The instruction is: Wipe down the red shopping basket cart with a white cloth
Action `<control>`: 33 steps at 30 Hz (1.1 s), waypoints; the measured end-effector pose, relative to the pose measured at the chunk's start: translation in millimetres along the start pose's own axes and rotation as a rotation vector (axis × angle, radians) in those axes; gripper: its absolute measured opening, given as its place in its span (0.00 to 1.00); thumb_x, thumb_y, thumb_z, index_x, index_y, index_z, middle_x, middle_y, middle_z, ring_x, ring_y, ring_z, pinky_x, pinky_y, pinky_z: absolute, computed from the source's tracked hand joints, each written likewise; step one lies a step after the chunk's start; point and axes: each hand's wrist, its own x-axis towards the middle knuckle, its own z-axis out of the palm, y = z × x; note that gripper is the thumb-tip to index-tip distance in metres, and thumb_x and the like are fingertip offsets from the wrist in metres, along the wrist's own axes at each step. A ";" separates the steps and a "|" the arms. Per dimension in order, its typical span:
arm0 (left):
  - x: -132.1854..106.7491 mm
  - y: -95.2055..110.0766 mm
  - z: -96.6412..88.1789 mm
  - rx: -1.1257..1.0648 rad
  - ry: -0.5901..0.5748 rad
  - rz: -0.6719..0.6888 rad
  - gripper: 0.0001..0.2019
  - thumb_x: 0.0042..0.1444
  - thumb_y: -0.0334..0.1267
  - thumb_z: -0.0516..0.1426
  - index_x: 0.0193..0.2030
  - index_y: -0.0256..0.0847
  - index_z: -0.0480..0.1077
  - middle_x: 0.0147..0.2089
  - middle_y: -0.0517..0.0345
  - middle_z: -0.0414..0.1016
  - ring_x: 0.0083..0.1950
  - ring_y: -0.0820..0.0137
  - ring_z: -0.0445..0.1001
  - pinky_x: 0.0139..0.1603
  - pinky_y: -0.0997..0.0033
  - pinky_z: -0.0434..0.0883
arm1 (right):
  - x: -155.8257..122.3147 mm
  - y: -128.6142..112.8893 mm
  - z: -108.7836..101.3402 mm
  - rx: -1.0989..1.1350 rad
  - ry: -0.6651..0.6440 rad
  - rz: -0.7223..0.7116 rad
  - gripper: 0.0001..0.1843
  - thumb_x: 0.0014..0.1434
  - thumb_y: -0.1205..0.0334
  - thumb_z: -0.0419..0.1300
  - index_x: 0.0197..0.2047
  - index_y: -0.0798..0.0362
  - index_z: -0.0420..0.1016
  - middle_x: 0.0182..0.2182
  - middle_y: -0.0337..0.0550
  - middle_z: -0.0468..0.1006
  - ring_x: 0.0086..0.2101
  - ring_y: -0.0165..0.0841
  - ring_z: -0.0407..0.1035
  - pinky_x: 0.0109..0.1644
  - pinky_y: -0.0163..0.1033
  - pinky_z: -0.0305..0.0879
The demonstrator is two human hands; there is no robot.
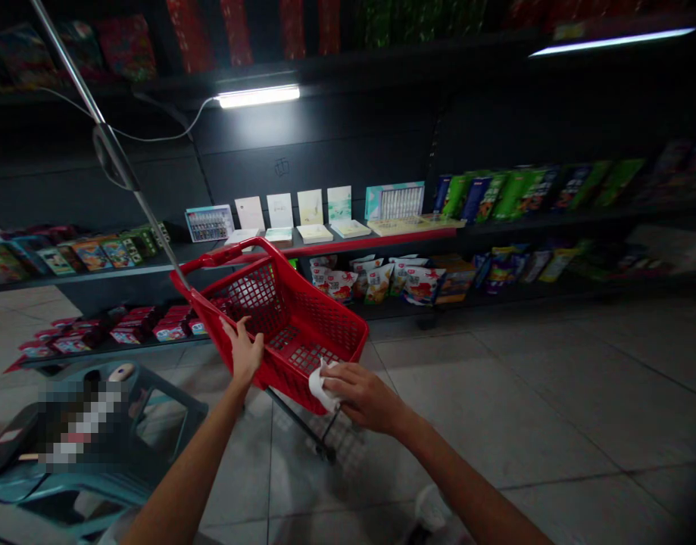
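Observation:
A red plastic shopping cart (325, 318) with perforated walls stands angled in front of me, and nothing shows in its basket. My left hand (246, 354) grips its near side rim, the thumb on the inner side and the fingers over the outer side. In my right hand (362, 392) is a crumpled white cloth (323, 387), bunched under closed fingers against the cart's near corner. Part of the cloth is hidden by the fingers. A metal pole (148, 212) rises at the cart's handle end, to the left.
Behind the cart runs a dark shelf (313, 246) with books, boxes and snack bags (421, 284). A blue-grey plastic stool (171, 401) with items on it stands close on my left. Tiled floor (495, 393) extends to the right. A lit tube lamp (260, 96) hangs above.

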 end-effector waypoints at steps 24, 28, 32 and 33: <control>35.5 -49.4 -29.6 -0.255 -0.239 0.093 0.30 0.43 0.33 0.53 0.58 0.43 0.66 0.61 0.50 0.61 0.67 0.57 0.61 0.71 0.51 0.61 | -14.6 44.8 -13.0 0.315 0.263 0.457 0.29 0.63 0.63 0.52 0.66 0.55 0.70 0.65 0.50 0.71 0.64 0.42 0.65 0.71 0.50 0.58; 41.9 -44.4 -24.5 -0.313 -0.290 0.075 0.30 0.41 0.34 0.53 0.56 0.44 0.69 0.60 0.51 0.62 0.62 0.58 0.65 0.64 0.53 0.69 | -10.1 45.9 -6.4 0.426 0.391 0.632 0.25 0.62 0.54 0.54 0.57 0.56 0.78 0.52 0.51 0.81 0.53 0.45 0.74 0.60 0.49 0.67; 51.4 -38.6 -17.7 -0.307 -0.320 0.090 0.28 0.38 0.33 0.52 0.51 0.43 0.72 0.59 0.54 0.66 0.60 0.58 0.68 0.66 0.54 0.67 | -1.8 53.7 4.8 0.592 0.527 0.812 0.25 0.58 0.45 0.56 0.46 0.57 0.80 0.40 0.49 0.83 0.42 0.44 0.76 0.48 0.45 0.70; 53.7 -35.8 -15.9 -0.294 -0.322 0.089 0.28 0.37 0.33 0.52 0.49 0.43 0.73 0.59 0.54 0.66 0.60 0.58 0.69 0.66 0.55 0.67 | 0.8 56.3 7.6 0.646 0.556 0.840 0.25 0.56 0.44 0.57 0.44 0.57 0.80 0.38 0.49 0.83 0.40 0.43 0.75 0.46 0.44 0.69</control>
